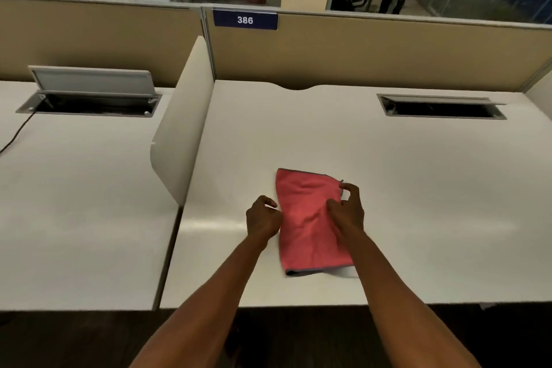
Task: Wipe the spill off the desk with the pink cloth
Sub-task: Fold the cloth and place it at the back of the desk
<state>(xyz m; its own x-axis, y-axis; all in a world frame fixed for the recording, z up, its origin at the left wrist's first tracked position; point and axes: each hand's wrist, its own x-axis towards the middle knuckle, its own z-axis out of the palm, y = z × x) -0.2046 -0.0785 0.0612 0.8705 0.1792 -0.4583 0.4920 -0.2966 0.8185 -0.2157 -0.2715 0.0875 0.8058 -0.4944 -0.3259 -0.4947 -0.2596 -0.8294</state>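
Both hands: left hand (264,216) curled | right hand (348,212) on pink cloth (304,227)

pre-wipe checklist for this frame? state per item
1. Pink cloth flat on the desk: ok.
2. Right hand on cloth, fingers at its right edge: ok.
3. Left hand at cloth's left edge, curled; grip on it: cannot tell.
4. Spill location visible: not ok, no clear wet patch seen.
5. Open cable tray well away from cloth: ok.
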